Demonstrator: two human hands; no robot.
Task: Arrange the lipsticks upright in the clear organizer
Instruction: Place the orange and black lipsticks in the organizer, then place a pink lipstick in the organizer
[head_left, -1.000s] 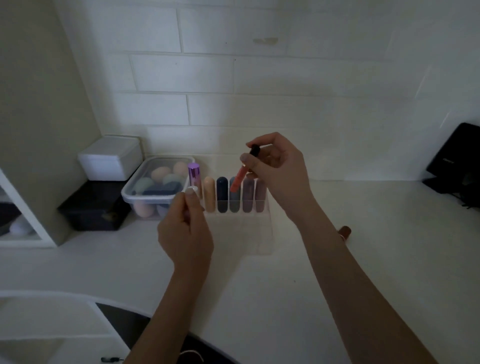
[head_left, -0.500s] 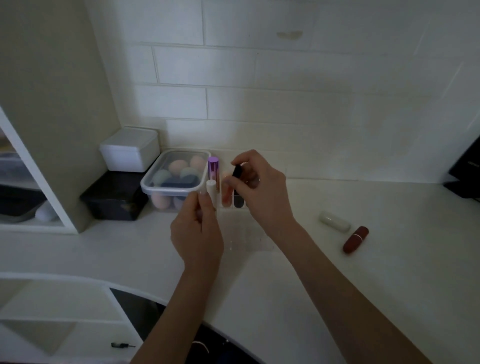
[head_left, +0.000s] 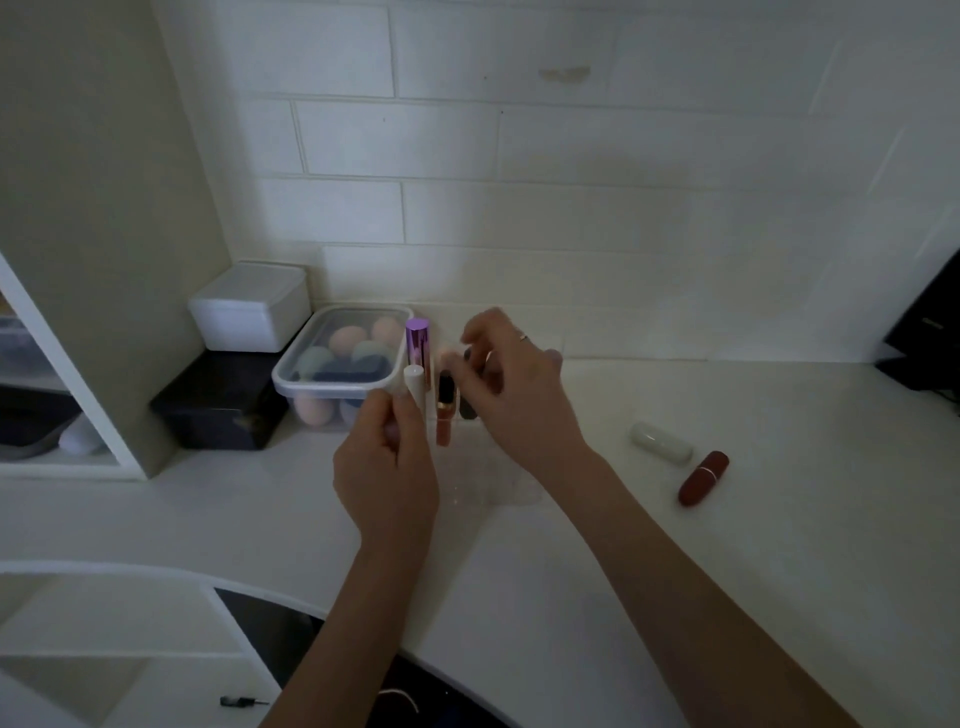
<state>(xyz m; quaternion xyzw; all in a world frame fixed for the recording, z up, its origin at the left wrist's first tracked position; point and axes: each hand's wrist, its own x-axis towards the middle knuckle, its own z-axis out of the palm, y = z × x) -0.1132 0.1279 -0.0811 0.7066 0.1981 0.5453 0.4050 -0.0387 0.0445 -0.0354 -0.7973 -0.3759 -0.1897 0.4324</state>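
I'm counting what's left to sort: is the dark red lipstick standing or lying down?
Lying down. The dark red lipstick rests on its side on the white counter, right of the hands, outside the organizer.

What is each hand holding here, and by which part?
The left hand pinches a white lipstick tube by its lower half, upright. The right hand hovers over the coral lip gloss; whether it grips the cap cannot be told.
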